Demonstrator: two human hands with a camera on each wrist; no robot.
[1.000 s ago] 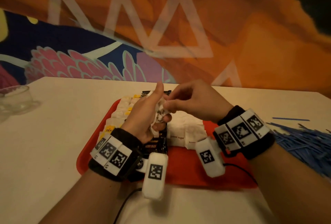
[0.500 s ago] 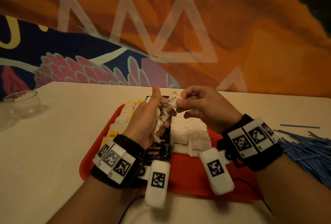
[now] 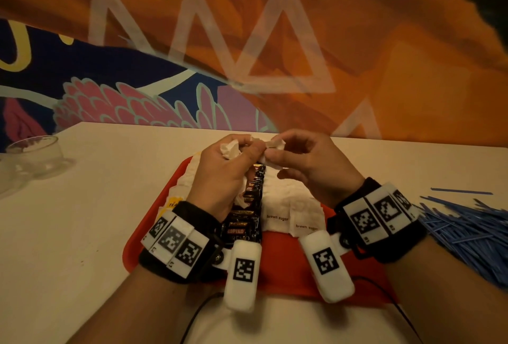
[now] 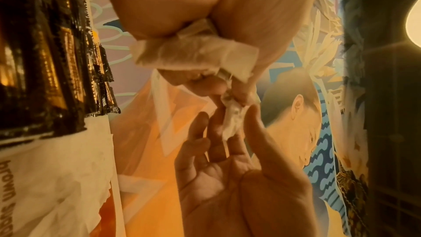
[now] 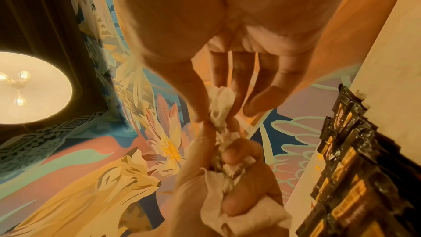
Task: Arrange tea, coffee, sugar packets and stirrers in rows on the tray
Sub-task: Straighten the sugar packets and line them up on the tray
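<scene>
"KOPIKO" coffee sachets (image 3: 248, 214) beside "brown sugar" packets (image 3: 286, 210)

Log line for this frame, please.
left hand: grips white packets | right hand: pinches one packet | above tray | stirrers: off tray

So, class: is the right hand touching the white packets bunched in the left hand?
Touching. In the right wrist view, the right hand pinches one white packet at the top of the bunch that the left hand grips; the left wrist view agrees.
</scene>
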